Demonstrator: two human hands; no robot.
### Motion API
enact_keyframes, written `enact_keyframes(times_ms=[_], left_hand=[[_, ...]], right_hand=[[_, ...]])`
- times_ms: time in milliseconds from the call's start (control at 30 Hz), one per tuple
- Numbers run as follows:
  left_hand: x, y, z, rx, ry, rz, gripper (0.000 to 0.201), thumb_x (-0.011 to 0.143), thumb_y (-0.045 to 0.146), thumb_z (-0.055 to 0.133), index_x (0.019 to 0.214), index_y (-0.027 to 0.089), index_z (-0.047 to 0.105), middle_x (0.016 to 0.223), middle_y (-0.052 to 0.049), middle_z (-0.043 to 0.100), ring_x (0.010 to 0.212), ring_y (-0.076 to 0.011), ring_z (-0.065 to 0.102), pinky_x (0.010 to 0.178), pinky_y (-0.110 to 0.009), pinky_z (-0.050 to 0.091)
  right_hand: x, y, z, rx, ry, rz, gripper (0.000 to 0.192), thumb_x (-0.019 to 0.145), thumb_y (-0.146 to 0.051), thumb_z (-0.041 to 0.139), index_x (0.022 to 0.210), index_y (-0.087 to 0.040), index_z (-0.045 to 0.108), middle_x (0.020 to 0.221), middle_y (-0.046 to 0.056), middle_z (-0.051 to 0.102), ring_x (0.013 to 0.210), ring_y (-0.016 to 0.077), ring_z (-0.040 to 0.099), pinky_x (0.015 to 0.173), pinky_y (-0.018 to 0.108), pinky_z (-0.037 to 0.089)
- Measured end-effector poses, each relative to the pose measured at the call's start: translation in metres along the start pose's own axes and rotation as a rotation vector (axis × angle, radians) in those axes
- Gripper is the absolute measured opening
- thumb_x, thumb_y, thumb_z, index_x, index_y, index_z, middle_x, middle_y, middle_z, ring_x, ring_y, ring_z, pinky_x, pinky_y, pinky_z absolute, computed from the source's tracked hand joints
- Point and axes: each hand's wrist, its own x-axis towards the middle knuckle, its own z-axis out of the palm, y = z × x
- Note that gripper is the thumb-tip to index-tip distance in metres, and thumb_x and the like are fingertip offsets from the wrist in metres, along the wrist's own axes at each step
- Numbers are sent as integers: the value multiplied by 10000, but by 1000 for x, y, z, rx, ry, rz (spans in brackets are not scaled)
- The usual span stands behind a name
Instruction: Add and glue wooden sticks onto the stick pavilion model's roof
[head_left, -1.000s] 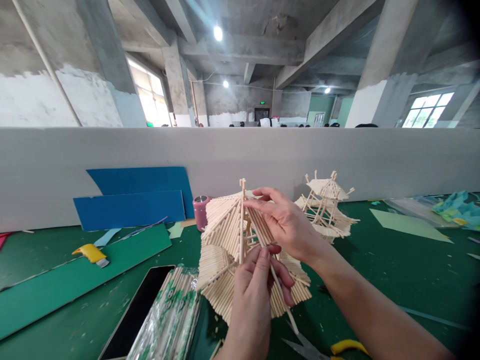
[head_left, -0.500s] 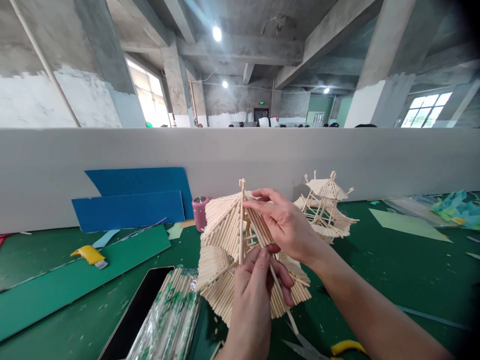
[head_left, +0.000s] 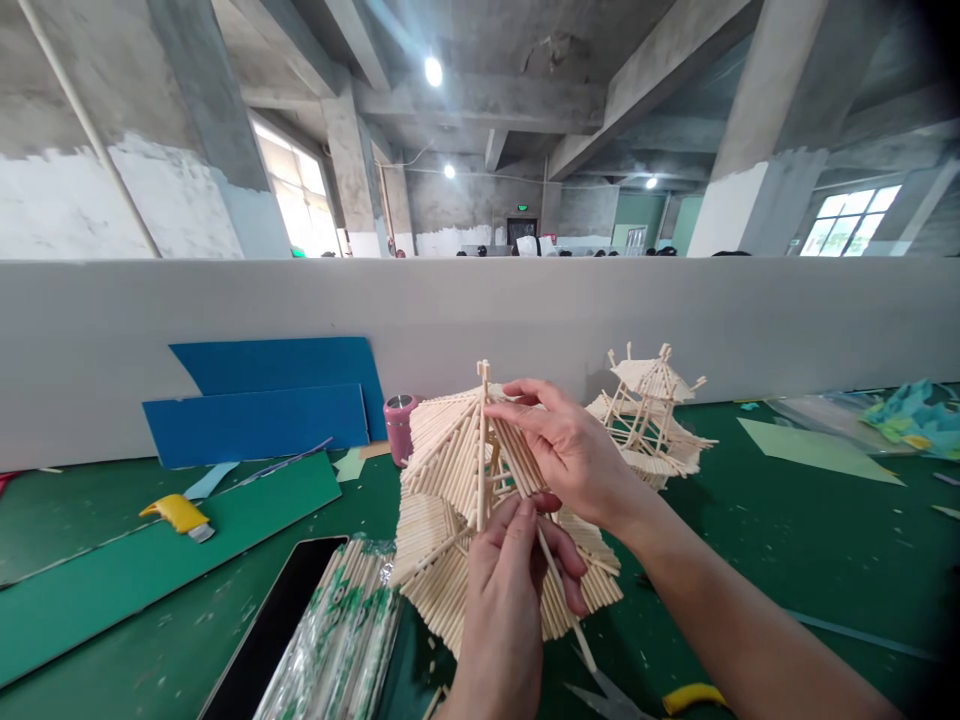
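A two-tiered pagoda model of thin wooden sticks (head_left: pixel 442 470) stands on the green table in front of me. My right hand (head_left: pixel 574 450) rests on its upper roof, fingertips touching the sticks near the top spire. My left hand (head_left: pixel 510 580) is lower, in front of the model, and pinches a loose wooden stick (head_left: pixel 566 600) that slants down to the right beside the lower roof. A second, smaller stick pagoda (head_left: pixel 651 415) stands behind and to the right.
A wrapped bundle of sticks (head_left: pixel 337 640) and a dark phone (head_left: pixel 270 630) lie at lower left. Blue boards (head_left: pixel 262 405) lean on the grey partition (head_left: pixel 787 320). A pink cup (head_left: pixel 400 420), a yellow cutter (head_left: pixel 180 515), green card (head_left: pixel 112 570) and yellow-handled scissors (head_left: pixel 660 697) lie around.
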Motion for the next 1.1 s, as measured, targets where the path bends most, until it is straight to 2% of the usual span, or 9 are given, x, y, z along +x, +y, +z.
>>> enact_keyframes(times_ms=[433, 633, 833, 1000, 1100], left_hand=[[0, 0, -1, 18, -6, -3, 243, 886, 270, 396, 795, 122, 566, 470, 18, 566, 368, -78, 460, 410, -189, 350], [-1, 1, 0, 16, -2, 0, 232, 882, 259, 399, 792, 121, 563, 466, 18, 567, 366, -81, 464, 408, -193, 341], [-2, -1, 0, 12, -17, 6, 236, 885, 259, 395, 793, 123, 564, 465, 20, 564, 363, -83, 465, 416, -200, 340], [-1, -1, -1, 7, -20, 23, 230, 888, 263, 397, 789, 135, 560, 476, 18, 574, 369, -84, 468, 418, -203, 340], [-6, -3, -4, 24, -38, 25, 223, 887, 250, 402, 769, 145, 560, 489, 15, 582, 381, -86, 476, 418, -203, 344]], right_hand=[[-1, -2, -2, -9, 2, 9, 383, 852, -75, 373, 1109, -218, 618, 1182, 84, 543, 1068, 190, 532, 909, 363, 464], [-2, 0, -2, 27, 22, 25, 453, 818, -25, 375, 1205, -198, 535, 1202, 80, 524, 1097, 172, 505, 945, 334, 431], [-3, 1, -1, 47, 57, 6, 450, 815, -22, 375, 1200, -199, 526, 1199, 69, 535, 1092, 158, 509, 943, 316, 434], [-6, 3, -5, 45, 120, 19, 397, 846, -51, 367, 1189, -169, 525, 1190, 82, 533, 1110, 160, 492, 972, 321, 404], [-17, 4, -14, 46, 221, 30, 362, 878, -80, 354, 1178, -191, 523, 1168, 72, 541, 1110, 159, 491, 974, 326, 395]])
